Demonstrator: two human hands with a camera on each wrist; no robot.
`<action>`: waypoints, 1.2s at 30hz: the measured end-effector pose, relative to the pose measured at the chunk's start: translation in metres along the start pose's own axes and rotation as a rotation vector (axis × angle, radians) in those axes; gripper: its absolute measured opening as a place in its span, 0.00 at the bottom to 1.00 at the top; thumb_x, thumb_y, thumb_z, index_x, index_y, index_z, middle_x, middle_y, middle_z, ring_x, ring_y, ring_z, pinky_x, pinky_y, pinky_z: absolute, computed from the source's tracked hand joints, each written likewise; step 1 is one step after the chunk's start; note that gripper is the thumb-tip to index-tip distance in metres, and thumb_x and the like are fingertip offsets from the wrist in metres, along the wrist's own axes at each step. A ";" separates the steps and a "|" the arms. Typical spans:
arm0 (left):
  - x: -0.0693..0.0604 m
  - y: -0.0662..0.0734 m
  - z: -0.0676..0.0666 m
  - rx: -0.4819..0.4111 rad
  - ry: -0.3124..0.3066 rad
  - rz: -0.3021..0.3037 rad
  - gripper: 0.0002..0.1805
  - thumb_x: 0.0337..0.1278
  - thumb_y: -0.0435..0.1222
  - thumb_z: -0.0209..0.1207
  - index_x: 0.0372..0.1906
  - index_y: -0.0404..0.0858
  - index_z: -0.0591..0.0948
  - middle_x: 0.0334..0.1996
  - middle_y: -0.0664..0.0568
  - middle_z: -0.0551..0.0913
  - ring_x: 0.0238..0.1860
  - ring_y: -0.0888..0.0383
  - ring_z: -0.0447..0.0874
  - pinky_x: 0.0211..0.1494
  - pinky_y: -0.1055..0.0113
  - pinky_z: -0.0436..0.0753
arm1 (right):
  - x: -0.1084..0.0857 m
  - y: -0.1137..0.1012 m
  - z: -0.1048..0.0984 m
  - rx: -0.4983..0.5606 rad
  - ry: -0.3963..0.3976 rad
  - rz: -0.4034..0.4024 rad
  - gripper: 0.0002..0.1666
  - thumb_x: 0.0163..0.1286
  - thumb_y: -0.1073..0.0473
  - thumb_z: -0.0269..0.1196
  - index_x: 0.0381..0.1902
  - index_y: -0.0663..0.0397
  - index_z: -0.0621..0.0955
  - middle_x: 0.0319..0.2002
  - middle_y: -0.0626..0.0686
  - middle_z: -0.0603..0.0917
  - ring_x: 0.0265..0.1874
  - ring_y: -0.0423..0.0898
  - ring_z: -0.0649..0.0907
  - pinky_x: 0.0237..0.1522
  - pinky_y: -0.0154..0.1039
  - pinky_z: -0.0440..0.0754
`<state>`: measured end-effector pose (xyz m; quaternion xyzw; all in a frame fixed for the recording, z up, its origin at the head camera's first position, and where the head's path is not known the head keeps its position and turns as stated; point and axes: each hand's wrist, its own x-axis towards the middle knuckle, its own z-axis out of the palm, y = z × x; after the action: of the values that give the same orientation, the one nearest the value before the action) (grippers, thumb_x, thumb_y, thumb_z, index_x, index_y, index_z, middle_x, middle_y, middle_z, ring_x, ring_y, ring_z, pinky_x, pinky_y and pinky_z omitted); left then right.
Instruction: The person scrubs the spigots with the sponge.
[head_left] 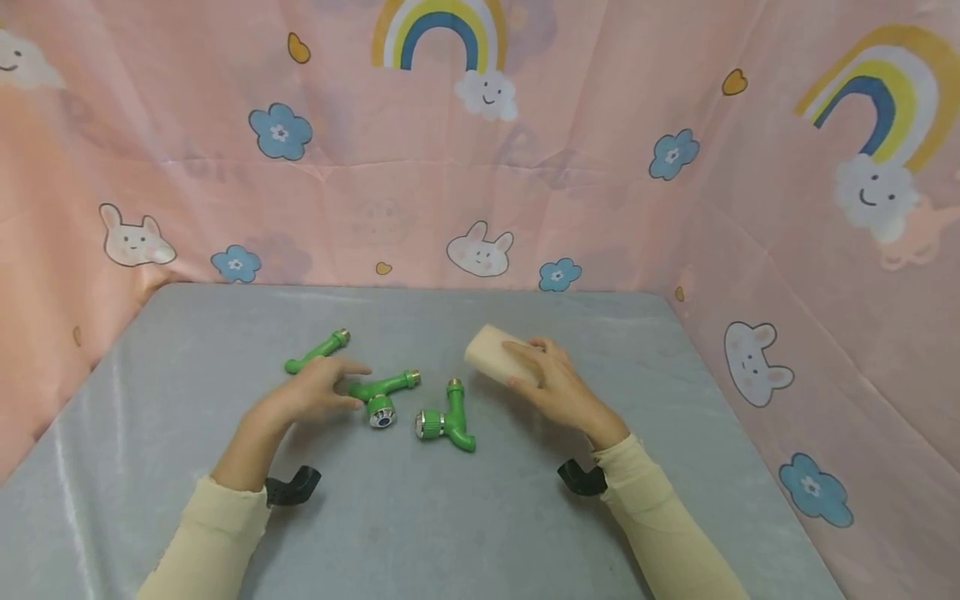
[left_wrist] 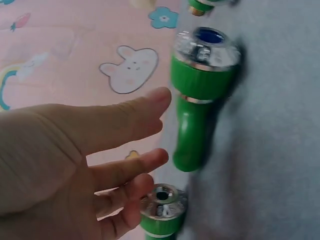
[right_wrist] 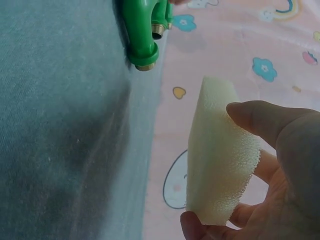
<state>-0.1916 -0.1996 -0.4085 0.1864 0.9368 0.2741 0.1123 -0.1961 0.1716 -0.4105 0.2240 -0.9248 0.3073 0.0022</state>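
My right hand (head_left: pixel 558 387) holds a cream-coloured sponge (head_left: pixel 487 354) above the right part of the table. In the right wrist view the thumb lies on one face of the sponge (right_wrist: pixel 215 155) and other fingers curl under its lower end. My left hand (head_left: pixel 315 390) is beside the middle green faucet (head_left: pixel 386 387), fingers spread and partly bent. The left wrist view shows a gap between thumb and forefinger, with the faucet (left_wrist: pixel 202 75) just beyond the fingertips. A second green faucet (head_left: pixel 456 421) lies to the right, and a third (head_left: pixel 315 354) is partly hidden behind the left hand.
A grey cloth covers the table (head_left: pixel 510 533). Pink curtains (head_left: pixel 585 200) printed with rainbows, rabbits and flowers hang behind it and at both sides. A black strap end (head_left: pixel 294 486) sticks out from the left wrist, another (head_left: pixel 581 479) from the right.
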 end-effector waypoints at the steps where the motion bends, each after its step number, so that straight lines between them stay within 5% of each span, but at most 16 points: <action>1: 0.001 -0.001 0.002 0.008 -0.005 0.002 0.26 0.58 0.33 0.69 0.61 0.30 0.80 0.61 0.36 0.81 0.62 0.37 0.75 0.65 0.40 0.75 | 0.000 0.000 0.000 0.002 0.000 -0.002 0.33 0.74 0.54 0.63 0.74 0.49 0.71 0.68 0.68 0.69 0.65 0.66 0.69 0.60 0.64 0.74; 12: 0.006 0.000 0.018 0.165 0.107 -0.034 0.14 0.55 0.30 0.69 0.47 0.31 0.87 0.48 0.40 0.88 0.52 0.40 0.79 0.59 0.44 0.78 | 0.001 0.000 0.003 0.009 -0.014 -0.007 0.33 0.74 0.54 0.63 0.74 0.50 0.71 0.69 0.69 0.68 0.65 0.65 0.69 0.61 0.65 0.73; 16: 0.007 0.000 0.018 0.143 0.108 -0.038 0.11 0.59 0.31 0.67 0.46 0.32 0.86 0.46 0.41 0.88 0.51 0.42 0.81 0.59 0.45 0.79 | 0.001 0.000 0.004 0.001 -0.013 -0.010 0.33 0.74 0.53 0.63 0.74 0.50 0.71 0.68 0.69 0.69 0.65 0.64 0.69 0.61 0.64 0.73; 20: 0.007 0.000 0.016 0.012 0.069 -0.023 0.10 0.65 0.33 0.63 0.48 0.33 0.81 0.47 0.40 0.87 0.52 0.43 0.84 0.58 0.46 0.82 | 0.001 0.000 0.004 0.006 -0.013 -0.012 0.33 0.74 0.53 0.62 0.74 0.49 0.70 0.68 0.68 0.69 0.64 0.64 0.70 0.61 0.63 0.73; 24: 0.008 0.002 0.012 -0.197 0.023 -0.003 0.08 0.70 0.34 0.59 0.48 0.35 0.76 0.39 0.40 0.86 0.39 0.50 0.84 0.40 0.59 0.84 | -0.001 -0.003 0.002 0.021 -0.010 -0.012 0.33 0.74 0.53 0.62 0.75 0.47 0.69 0.68 0.67 0.68 0.63 0.63 0.70 0.58 0.61 0.75; 27: 0.009 0.007 0.009 -0.394 0.030 0.024 0.08 0.73 0.32 0.55 0.51 0.34 0.72 0.38 0.39 0.85 0.37 0.53 0.85 0.36 0.63 0.82 | -0.002 -0.009 0.001 0.042 0.026 -0.040 0.34 0.73 0.54 0.64 0.75 0.44 0.70 0.68 0.65 0.68 0.63 0.62 0.71 0.56 0.59 0.77; 32: 0.009 0.025 0.013 -0.665 0.126 0.068 0.11 0.75 0.27 0.49 0.56 0.30 0.67 0.45 0.32 0.83 0.50 0.42 0.88 0.57 0.49 0.87 | -0.006 -0.033 0.007 0.075 0.129 -0.183 0.35 0.70 0.57 0.67 0.73 0.43 0.71 0.65 0.65 0.71 0.59 0.61 0.74 0.53 0.54 0.79; 36: 0.010 0.047 0.022 -0.787 0.181 0.099 0.12 0.76 0.27 0.47 0.58 0.29 0.65 0.51 0.28 0.81 0.52 0.43 0.87 0.61 0.47 0.84 | -0.009 -0.052 0.018 0.015 0.187 -0.284 0.35 0.68 0.56 0.69 0.72 0.43 0.74 0.64 0.65 0.70 0.60 0.61 0.75 0.54 0.55 0.81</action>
<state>-0.1805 -0.1487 -0.4015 0.1490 0.7564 0.6320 0.0788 -0.1639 0.1283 -0.3969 0.3229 -0.8774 0.3303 0.1298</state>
